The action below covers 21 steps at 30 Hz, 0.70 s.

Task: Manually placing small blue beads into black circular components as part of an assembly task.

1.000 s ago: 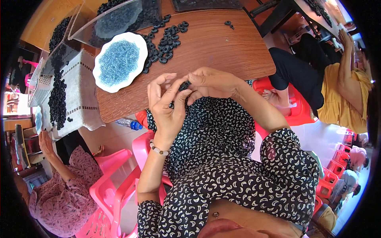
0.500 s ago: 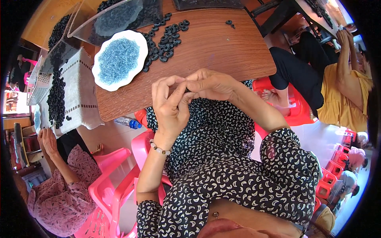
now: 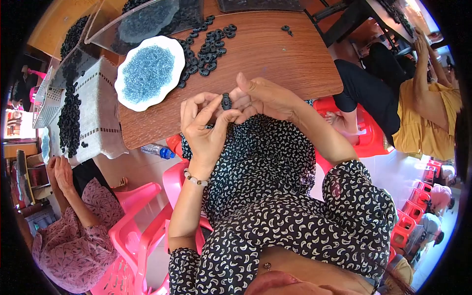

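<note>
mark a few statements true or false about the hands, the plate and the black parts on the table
1. The left hand holds a small black part between thumb and finger. True.
2. The right hand presses its thumb on that part. False: its thumb stands raised, clear of it.
3. Loose black parts lie on the brown tabletop. True.
4. The plate is dark and square. False: it is white with a wavy rim.

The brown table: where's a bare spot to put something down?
On the brown table, right of the black pieces, up to the right edge and below the small dark bits; only a tiny speck there. A smaller patch lies between the white plate and the near edge. Upper left is crowded: plate, black pieces, clear bin.
</note>
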Each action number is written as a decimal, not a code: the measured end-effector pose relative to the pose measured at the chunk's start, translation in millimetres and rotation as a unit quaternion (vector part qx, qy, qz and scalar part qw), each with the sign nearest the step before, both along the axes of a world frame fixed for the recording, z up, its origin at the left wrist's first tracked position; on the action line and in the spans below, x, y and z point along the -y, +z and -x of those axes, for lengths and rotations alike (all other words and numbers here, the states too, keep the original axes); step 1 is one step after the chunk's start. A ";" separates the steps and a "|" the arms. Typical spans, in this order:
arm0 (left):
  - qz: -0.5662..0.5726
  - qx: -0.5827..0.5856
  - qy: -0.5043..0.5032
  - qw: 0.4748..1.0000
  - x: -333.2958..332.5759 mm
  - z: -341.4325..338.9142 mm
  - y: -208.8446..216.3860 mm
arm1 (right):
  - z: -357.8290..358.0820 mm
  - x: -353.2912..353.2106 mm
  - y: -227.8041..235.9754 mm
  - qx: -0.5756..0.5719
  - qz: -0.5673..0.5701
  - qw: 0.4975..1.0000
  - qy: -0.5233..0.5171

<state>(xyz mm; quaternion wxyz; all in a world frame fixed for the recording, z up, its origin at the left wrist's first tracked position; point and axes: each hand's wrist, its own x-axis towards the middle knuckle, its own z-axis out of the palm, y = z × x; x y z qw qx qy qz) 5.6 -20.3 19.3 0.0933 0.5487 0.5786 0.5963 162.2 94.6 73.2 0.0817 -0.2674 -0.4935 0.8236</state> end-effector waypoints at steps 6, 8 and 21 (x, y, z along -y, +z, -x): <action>-0.019 -0.032 0.015 0.999 -3.0 2.5 -2.2 | -2.5 -5.4 -8.9 0.045 -0.139 0.989 0.014; -0.018 -0.055 0.012 0.998 -4.0 2.4 -1.8 | -0.9 -3.3 -7.5 0.053 -0.157 0.986 0.022; 0.017 0.006 -0.006 1.000 -1.5 0.6 -2.6 | 24.1 -78.8 56.0 0.015 -0.262 0.962 -0.069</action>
